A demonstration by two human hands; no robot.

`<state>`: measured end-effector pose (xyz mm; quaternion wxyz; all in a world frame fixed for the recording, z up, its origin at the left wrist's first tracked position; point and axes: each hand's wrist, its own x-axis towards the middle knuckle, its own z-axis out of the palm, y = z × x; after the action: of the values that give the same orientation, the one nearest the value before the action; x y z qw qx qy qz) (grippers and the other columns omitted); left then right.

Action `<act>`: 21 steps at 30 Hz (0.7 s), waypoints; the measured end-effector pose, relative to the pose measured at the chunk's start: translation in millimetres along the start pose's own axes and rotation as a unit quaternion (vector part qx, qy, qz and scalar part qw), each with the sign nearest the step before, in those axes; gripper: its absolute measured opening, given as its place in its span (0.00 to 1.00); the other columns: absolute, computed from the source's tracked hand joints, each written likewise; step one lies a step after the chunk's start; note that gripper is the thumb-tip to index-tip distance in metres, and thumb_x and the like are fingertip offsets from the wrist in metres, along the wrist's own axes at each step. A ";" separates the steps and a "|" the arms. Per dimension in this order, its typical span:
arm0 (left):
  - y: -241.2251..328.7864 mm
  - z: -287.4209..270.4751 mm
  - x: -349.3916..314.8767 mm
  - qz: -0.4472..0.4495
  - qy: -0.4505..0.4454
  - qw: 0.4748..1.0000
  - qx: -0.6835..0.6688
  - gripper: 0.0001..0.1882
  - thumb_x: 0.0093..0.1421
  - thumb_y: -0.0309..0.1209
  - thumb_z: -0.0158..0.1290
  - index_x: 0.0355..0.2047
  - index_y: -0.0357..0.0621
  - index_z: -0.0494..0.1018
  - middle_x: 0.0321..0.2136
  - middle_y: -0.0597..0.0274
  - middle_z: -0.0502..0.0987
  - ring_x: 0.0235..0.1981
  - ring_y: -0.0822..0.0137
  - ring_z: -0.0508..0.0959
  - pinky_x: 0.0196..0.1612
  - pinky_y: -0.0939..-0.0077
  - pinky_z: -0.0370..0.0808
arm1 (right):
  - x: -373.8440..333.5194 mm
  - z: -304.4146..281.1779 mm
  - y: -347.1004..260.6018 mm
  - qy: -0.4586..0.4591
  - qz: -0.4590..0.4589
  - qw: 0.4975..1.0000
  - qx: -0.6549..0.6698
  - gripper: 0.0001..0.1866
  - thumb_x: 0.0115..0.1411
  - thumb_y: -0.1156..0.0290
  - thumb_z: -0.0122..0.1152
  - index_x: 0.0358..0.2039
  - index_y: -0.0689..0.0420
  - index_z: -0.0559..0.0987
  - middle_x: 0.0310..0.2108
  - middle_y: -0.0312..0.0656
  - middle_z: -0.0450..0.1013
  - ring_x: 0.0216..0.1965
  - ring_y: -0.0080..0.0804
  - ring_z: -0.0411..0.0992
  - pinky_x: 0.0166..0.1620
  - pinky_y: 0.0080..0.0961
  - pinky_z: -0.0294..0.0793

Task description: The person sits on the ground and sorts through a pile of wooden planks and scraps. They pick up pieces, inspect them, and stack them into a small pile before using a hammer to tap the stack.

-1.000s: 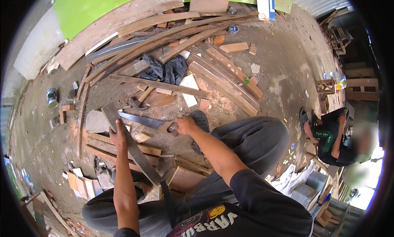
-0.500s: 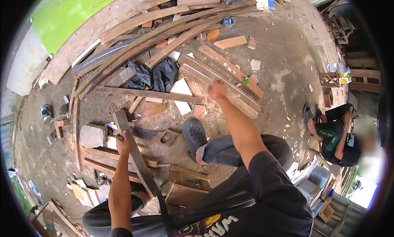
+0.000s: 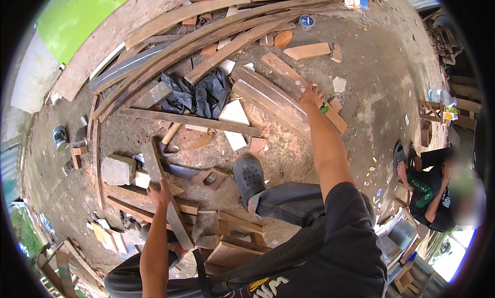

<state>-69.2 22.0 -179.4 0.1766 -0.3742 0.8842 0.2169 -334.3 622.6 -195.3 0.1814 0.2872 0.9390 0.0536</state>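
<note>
My left hand (image 3: 159,191) is wrapped round a flat wooden board (image 3: 153,161), which slants from the floor area toward my leg. My right hand (image 3: 312,97) reaches out over a reddish-brown wooden plank (image 3: 284,70) on the ground, its fingers bent down over the plank's middle. A small green leaf-like thing (image 3: 324,108) lies beside those fingers. Left of that plank lie thick wooden beams (image 3: 273,103) side by side, partly covered by my right forearm. A wooden hand saw handle (image 3: 211,178) with its blade rests between my left hand and my shoe.
Long timbers (image 3: 216,32) are piled at the back left, near a black plastic sheet (image 3: 201,94). A concrete block (image 3: 118,169) stands by the held board. Sawn offcuts (image 3: 242,246) lie near my legs. Another person (image 3: 430,189) sits at the right.
My right hand has moved right, from over the thick beams onto the reddish-brown plank. The left hand keeps its hold on the board. The whole view has shifted slightly.
</note>
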 end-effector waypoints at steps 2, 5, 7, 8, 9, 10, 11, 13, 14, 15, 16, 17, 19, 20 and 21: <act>-1.5 10.6 -4.7 0.002 0.030 1.000 -0.009 0.49 0.56 0.63 0.52 0.63 0.34 0.57 0.58 0.34 0.61 0.60 0.37 0.61 0.61 0.49 0.60 | 10.9 12.1 7.7 0.036 -0.020 0.998 -0.043 0.29 0.56 0.65 0.59 0.59 0.52 0.65 0.58 0.47 0.63 0.62 0.48 0.60 0.60 0.43 0.62; -10.9 14.0 -16.0 -0.018 0.042 0.999 -0.004 0.53 0.53 0.62 0.56 0.66 0.38 0.51 0.61 0.35 0.57 0.62 0.37 0.60 0.63 0.49 0.58 | -6.1 -6.6 -3.9 -0.006 -0.069 0.997 -0.040 0.26 0.56 0.65 0.59 0.56 0.53 0.69 0.57 0.47 0.65 0.63 0.47 0.60 0.60 0.44 0.64; -13.4 20.2 -20.8 -0.021 0.034 0.999 0.007 0.55 0.52 0.61 0.58 0.68 0.40 0.47 0.63 0.35 0.54 0.63 0.37 0.57 0.64 0.49 0.56 | -9.3 -9.4 -3.3 -0.007 -0.097 0.995 -0.034 0.27 0.56 0.65 0.60 0.56 0.53 0.67 0.58 0.48 0.64 0.62 0.47 0.62 0.59 0.45 0.65; -16.1 22.2 -24.8 -0.019 0.034 0.999 0.016 0.56 0.52 0.60 0.58 0.69 0.41 0.44 0.64 0.35 0.52 0.64 0.37 0.56 0.65 0.49 0.56 | -11.3 -11.2 -2.7 -0.008 -0.111 0.993 -0.031 0.28 0.56 0.65 0.60 0.57 0.54 0.66 0.58 0.48 0.64 0.62 0.47 0.62 0.59 0.45 0.66; -13.9 22.4 -28.9 -0.017 0.034 0.999 0.023 0.57 0.52 0.60 0.59 0.69 0.41 0.42 0.65 0.35 0.51 0.65 0.37 0.55 0.65 0.49 0.55 | -12.2 -16.9 -3.2 -0.022 -0.119 0.993 -0.009 0.29 0.55 0.64 0.60 0.57 0.54 0.65 0.58 0.49 0.64 0.61 0.48 0.63 0.59 0.46 0.66; -11.9 21.0 -30.6 -0.028 0.005 0.999 0.014 0.58 0.52 0.57 0.59 0.70 0.42 0.38 0.67 0.35 0.45 0.66 0.36 0.50 0.66 0.49 0.53 | -12.7 -23.4 -3.5 -0.036 -0.128 0.991 0.013 0.30 0.55 0.64 0.61 0.58 0.55 0.64 0.58 0.50 0.64 0.61 0.49 0.63 0.58 0.46 0.67; -10.2 20.2 -33.7 -0.017 0.004 1.000 0.013 0.58 0.53 0.57 0.59 0.70 0.41 0.38 0.67 0.35 0.44 0.67 0.35 0.50 0.67 0.49 0.52 | -14.0 -30.2 -3.3 -0.050 -0.136 0.989 0.034 0.31 0.55 0.64 0.62 0.58 0.55 0.63 0.58 0.50 0.64 0.60 0.50 0.64 0.58 0.47 0.67; -11.9 19.0 -38.7 0.002 0.009 1.000 0.009 0.58 0.53 0.55 0.59 0.70 0.41 0.37 0.68 0.34 0.43 0.67 0.35 0.49 0.67 0.48 0.51 | -23.2 -57.9 -4.8 -0.036 -0.237 0.971 0.021 0.35 0.54 0.64 0.62 0.60 0.56 0.60 0.57 0.52 0.65 0.59 0.52 0.65 0.58 0.46 0.67; -9.9 17.7 -41.6 -0.016 -0.015 1.000 0.018 0.60 0.51 0.55 0.60 0.70 0.41 0.34 0.68 0.31 0.40 0.67 0.34 0.48 0.68 0.49 0.49 | -29.6 -74.3 -6.8 -0.026 -0.286 0.958 0.013 0.36 0.54 0.64 0.63 0.61 0.57 0.59 0.56 0.53 0.66 0.58 0.53 0.65 0.58 0.46 0.68; -10.7 16.8 -45.0 -0.006 -0.024 0.999 0.036 0.62 0.51 0.56 0.61 0.70 0.41 0.33 0.68 0.31 0.39 0.67 0.34 0.47 0.68 0.50 0.49 | -35.5 -87.6 -12.4 -0.021 -0.326 0.945 0.006 0.37 0.54 0.63 0.63 0.62 0.57 0.58 0.55 0.54 0.66 0.57 0.54 0.66 0.58 0.46 0.68; -11.2 16.3 -48.4 0.003 -0.034 0.998 0.053 0.63 0.50 0.57 0.61 0.70 0.41 0.32 0.68 0.30 0.37 0.67 0.34 0.47 0.68 0.50 0.48 | -42.5 -100.7 -18.2 -0.016 -0.364 0.931 -0.001 0.39 0.54 0.63 0.62 0.63 0.57 0.57 0.55 0.55 0.67 0.56 0.55 0.67 0.57 0.46 0.68; -11.8 15.2 -51.4 0.013 -0.043 0.997 0.070 0.65 0.49 0.57 0.62 0.70 0.41 0.31 0.68 0.29 0.36 0.68 0.34 0.47 0.69 0.51 0.48 | -50.4 -114.1 -23.1 -0.011 -0.402 0.915 -0.008 0.40 0.55 0.63 0.62 0.64 0.57 0.55 0.54 0.56 0.67 0.55 0.55 0.68 0.57 0.46 0.68; -13.5 6.3 -48.7 0.007 -0.094 0.995 0.038 0.69 0.45 0.62 0.62 0.70 0.41 0.29 0.68 0.30 0.29 0.69 0.35 0.42 0.69 0.51 0.46 | -78.2 -143.6 -39.1 0.018 -0.451 0.892 -0.020 0.42 0.55 0.62 0.62 0.66 0.57 0.53 0.53 0.58 0.68 0.54 0.56 0.68 0.56 0.47 0.68; -18.1 4.1 -45.3 0.020 -0.103 0.994 0.024 0.69 0.45 0.62 0.62 0.70 0.41 0.28 0.68 0.30 0.28 0.70 0.36 0.41 0.69 0.51 0.46 | -94.9 -158.8 -47.6 0.033 -0.478 0.877 -0.026 0.43 0.55 0.62 0.62 0.67 0.56 0.52 0.53 0.59 0.68 0.53 0.56 0.69 0.56 0.47 0.68; -23.3 1.8 -43.2 0.030 -0.112 0.993 0.009 0.70 0.45 0.63 0.61 0.70 0.41 0.28 0.68 0.31 0.27 0.70 0.36 0.39 0.69 0.51 0.45 | -113.3 -174.7 -55.7 0.036 -0.497 0.866 -0.027 0.43 0.55 0.62 0.62 0.67 0.57 0.52 0.51 0.60 0.68 0.53 0.57 0.69 0.56 0.47 0.67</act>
<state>-23.3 33.6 -166.3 0.2709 -0.3189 0.8718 0.2548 -341.0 513.7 -9.4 0.1577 -0.2249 0.9615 -0.0082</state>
